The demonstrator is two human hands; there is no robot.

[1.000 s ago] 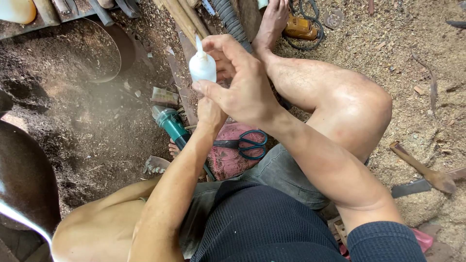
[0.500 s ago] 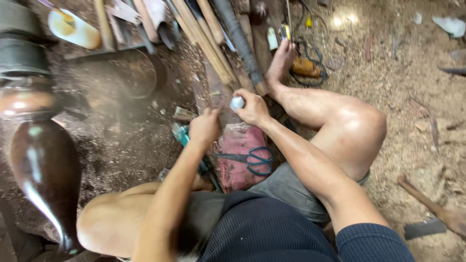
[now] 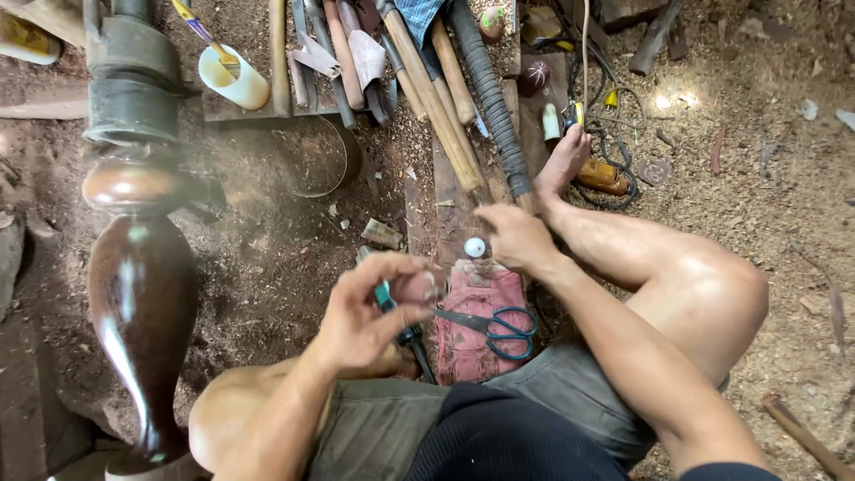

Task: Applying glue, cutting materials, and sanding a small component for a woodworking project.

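Note:
I sit on a sawdust-covered floor. My right hand reaches forward and low, fingertips closed around a small white bottle that stands at the top edge of a red-pink cloth. My left hand hovers nearer my body, thumb and fingers pinched together; whether anything is between them I cannot tell. Under it lies a teal-handled tool. Scissors with teal handles lie on the cloth.
A dark, glossy turned wooden piece is mounted on a metal lathe head at the left. Long wooden-handled tools and a white cup with a brush lie ahead. An orange power tool sits beside my bare foot.
The white bottle was held up near my face with both hands; my right hand has lowered it to the cloth's edge. My left hand has come off it and drawn back.

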